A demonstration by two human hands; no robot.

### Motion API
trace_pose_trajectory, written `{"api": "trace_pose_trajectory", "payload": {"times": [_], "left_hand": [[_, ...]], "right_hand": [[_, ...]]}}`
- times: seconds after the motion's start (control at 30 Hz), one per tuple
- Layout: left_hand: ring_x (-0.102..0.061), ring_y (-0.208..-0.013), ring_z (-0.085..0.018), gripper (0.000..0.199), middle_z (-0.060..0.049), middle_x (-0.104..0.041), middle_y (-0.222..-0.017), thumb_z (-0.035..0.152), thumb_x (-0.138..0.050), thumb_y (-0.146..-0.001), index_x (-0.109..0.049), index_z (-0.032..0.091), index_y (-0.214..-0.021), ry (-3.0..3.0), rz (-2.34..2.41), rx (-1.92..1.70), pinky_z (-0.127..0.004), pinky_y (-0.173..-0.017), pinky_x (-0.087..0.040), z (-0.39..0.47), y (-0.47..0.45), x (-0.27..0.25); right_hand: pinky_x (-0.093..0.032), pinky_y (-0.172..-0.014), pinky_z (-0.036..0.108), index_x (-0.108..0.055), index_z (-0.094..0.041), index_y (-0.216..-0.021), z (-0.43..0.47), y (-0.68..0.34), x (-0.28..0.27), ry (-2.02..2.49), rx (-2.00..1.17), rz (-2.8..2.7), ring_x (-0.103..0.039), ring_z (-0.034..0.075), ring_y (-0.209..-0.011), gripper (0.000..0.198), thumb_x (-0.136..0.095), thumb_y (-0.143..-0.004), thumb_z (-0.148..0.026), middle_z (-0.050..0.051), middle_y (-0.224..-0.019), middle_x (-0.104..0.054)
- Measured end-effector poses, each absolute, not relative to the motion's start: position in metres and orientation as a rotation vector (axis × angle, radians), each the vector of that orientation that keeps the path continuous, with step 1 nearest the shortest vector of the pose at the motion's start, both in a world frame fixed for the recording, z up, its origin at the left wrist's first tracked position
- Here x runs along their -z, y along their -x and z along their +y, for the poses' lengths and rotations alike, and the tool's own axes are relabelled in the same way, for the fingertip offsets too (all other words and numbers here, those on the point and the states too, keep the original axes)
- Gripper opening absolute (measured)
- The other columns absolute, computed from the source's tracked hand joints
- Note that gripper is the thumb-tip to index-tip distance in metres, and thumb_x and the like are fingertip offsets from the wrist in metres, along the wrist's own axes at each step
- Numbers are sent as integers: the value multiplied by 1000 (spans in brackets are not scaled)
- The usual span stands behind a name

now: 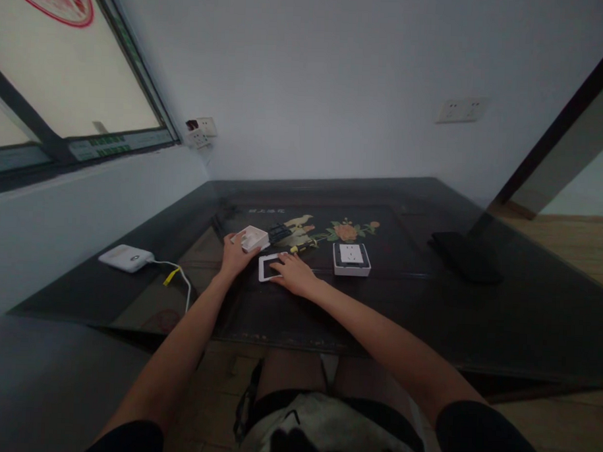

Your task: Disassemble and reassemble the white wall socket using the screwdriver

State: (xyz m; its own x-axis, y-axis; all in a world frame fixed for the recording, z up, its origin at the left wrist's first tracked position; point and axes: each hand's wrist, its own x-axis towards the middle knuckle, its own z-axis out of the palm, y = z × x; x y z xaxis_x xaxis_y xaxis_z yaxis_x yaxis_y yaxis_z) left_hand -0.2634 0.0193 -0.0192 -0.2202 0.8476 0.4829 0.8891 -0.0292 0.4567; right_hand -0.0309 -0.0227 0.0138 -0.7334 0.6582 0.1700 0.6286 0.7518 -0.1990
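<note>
My left hand (pixel 236 255) grips a white open-topped socket box (pixel 254 237) by its sides, fingers at the rim and thumb along the near edge. In front of it lies a white rectangular frame (pixel 262 269), a cover plate with a dark opening. My right hand (pixel 294 273) has its fingers on that frame's right side and holds it by the edges. Beyond the right hand rests a yellow-and-black screwdriver (pixel 303 246). A black frame-like piece (pixel 279 233) sits right of the box. Farther right stands another white box with a socket module (pixel 351 255) in it.
At the left of the dark table (pixel 402 308) is a white power bank (pixel 126 258) with a white cable (pixel 187 284) and yellow tag. A flat black object (pixel 466 257) lies at the right. Wall sockets (pixel 461 111) and a window (pixel 78 93) are behind.
</note>
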Motion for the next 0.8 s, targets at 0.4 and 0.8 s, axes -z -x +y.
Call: {"api": "trace_pose_trajectory", "payload": {"times": [0.4,0.8], "left_hand": [[-46,-120,-32,66,-16,-38,-125,49,-69,-72,-52,13,-125,1746,-2202,1069,-42,-102,-41,-11,263,6],[-36,-129,-40,73,-23,-42,-135,57,-63,-73,-51,12,-129,1744,-2255,805,-50,-106,-31,-14,259,12]], "right_hand": [[-43,-95,33,-64,-19,-114,-17,16,-31,960,-153,-2700,-57,22,-112,32,-53,-92,-38,12,-120,-63],[-44,-92,35,-60,-17,-120,25,-12,-46,1237,28,-2610,-52,24,-116,34,-44,-90,-11,12,-118,-64]]}}
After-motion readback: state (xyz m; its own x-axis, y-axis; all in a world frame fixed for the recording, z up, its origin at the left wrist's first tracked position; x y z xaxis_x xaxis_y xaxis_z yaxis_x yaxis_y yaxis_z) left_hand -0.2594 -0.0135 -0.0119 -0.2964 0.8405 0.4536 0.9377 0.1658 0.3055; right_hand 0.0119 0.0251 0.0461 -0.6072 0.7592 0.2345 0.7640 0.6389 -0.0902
